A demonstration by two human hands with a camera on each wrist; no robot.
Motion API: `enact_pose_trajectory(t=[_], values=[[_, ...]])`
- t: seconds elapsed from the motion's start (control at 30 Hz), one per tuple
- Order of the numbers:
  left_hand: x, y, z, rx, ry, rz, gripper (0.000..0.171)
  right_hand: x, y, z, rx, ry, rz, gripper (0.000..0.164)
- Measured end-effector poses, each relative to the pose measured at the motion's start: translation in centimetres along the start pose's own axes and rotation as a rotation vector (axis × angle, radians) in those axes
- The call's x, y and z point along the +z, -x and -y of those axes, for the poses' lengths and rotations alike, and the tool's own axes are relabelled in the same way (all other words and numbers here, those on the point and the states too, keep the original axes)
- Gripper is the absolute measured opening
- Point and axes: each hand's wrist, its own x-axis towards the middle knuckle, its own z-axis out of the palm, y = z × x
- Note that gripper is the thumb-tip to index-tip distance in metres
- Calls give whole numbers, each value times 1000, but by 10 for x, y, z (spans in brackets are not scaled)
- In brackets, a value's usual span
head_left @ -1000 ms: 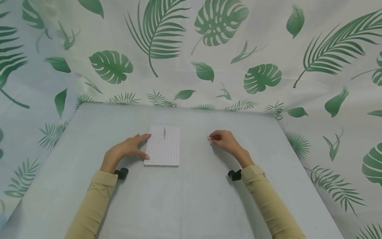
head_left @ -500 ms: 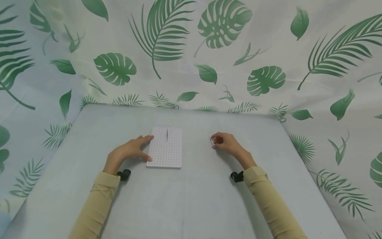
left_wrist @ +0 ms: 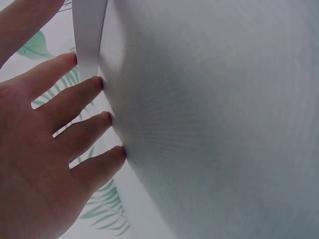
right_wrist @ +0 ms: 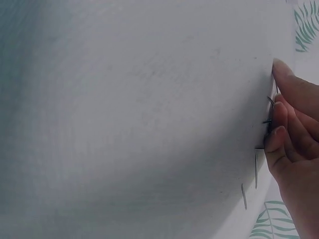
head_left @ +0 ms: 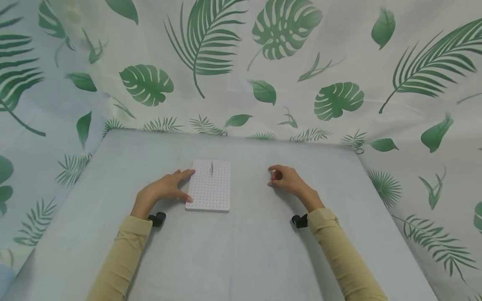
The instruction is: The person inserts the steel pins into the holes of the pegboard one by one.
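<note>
A white pegboard (head_left: pixel 208 194) with a grid of small holes lies left of the middle of the table. Several thin dark pins (head_left: pixel 211 168) stand near its far end. My left hand (head_left: pixel 163 188) is spread, its thumb and fingertips touching the board's left side; in the left wrist view its fingers (left_wrist: pixel 82 97) meet the board's side (left_wrist: pixel 87 40) and the tabletop. Right of the board, my right hand (head_left: pixel 291 179) curls low over the table, a thin metal pin (head_left: pixel 270 175) between thumb and finger. More thin pins (right_wrist: pixel 256 169) lie by its fingers in the right wrist view.
The table (head_left: pixel 233 251) has a pale covering. A cloth backdrop (head_left: pixel 226 50) printed with green leaves rises behind it and at both sides. Black wrist cameras (head_left: pixel 300 221) sit at both cuffs.
The view has shifted slightly. The thin pin that stuck out left of my right fingertips now shows between thumb and finger. My left hand keeps its place at the board.
</note>
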Motion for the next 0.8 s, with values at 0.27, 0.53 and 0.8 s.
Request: enact_pose_trajectory(t=[0.27, 0.53, 0.8], values=[[1, -2, 1, -1, -6, 1, 100, 0, -3, -2, 108, 20, 25, 59], [1, -2, 1, 3, 7, 0, 101, -4, 1, 3, 176, 35, 4, 59], [1, -1, 0, -4, 6, 4, 99, -1, 2, 2, 178, 39, -8, 53]])
